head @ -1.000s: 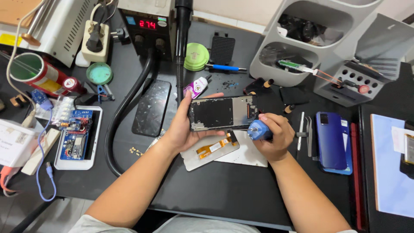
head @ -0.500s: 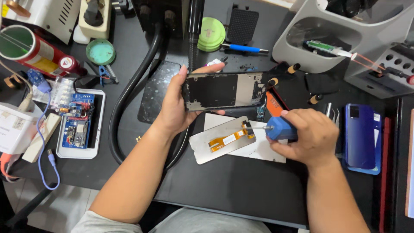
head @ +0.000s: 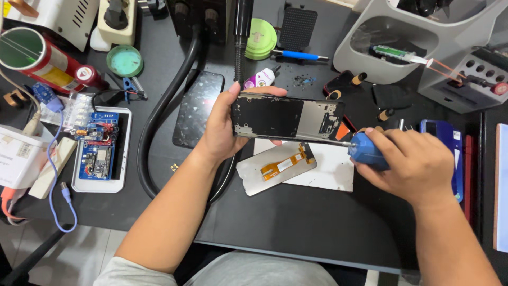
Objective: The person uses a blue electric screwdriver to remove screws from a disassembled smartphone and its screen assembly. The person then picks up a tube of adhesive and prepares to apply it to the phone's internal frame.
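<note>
My left hand (head: 219, 130) grips the left end of an opened phone frame (head: 288, 118), held flat above the black mat with its inside facing up. My right hand (head: 407, 164) is closed around a blue-handled screwdriver (head: 365, 152), whose thin shaft reaches left to the frame's lower right edge. Under the frame lies a detached screen panel with an orange flex cable (head: 280, 167), on a white sheet (head: 323, 169).
A black glass panel (head: 198, 108) and a thick black hose (head: 159, 122) lie left of my hand. A circuit board in a white tray (head: 98, 153) sits further left. A blue phone (head: 450, 143) and grey tool holder (head: 402, 42) stand at the right.
The view has moved closer and shifted. My right hand brought the screwdriver up from beside the white sheet, so its tip now meets the frame's lower right edge.
</note>
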